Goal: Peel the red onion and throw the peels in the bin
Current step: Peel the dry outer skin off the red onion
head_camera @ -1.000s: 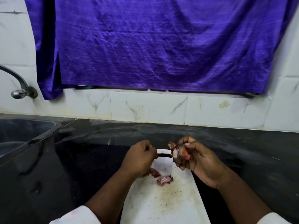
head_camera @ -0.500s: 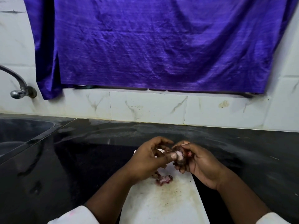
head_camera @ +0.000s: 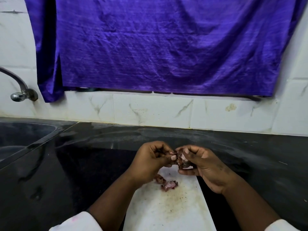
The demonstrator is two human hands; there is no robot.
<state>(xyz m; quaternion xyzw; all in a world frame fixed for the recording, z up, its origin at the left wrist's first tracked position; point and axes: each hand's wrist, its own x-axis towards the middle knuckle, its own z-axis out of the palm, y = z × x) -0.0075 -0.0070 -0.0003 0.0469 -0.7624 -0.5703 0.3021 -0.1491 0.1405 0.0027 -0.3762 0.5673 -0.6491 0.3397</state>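
A small red onion (head_camera: 183, 160), partly skinned, sits in my right hand (head_camera: 202, 162), whose fingers curl around it above the far end of the white cutting board (head_camera: 166, 210). My left hand (head_camera: 150, 160) is pressed against the onion's left side, thumb and fingers pinching a bit of its skin. Loose purple peels (head_camera: 168, 185) lie on the board just below my hands. No bin is in view.
The board lies on a black stone counter (head_camera: 83, 164). A sink (head_camera: 21, 139) is set into the counter at the left, with a metal tap (head_camera: 20, 92) above it. A purple cloth (head_camera: 166, 47) hangs on the tiled wall behind.
My left hand, which was apart from the onion a second ago, has come over to it and now pinches the skin. My right hand has shifted slightly right with the onion.
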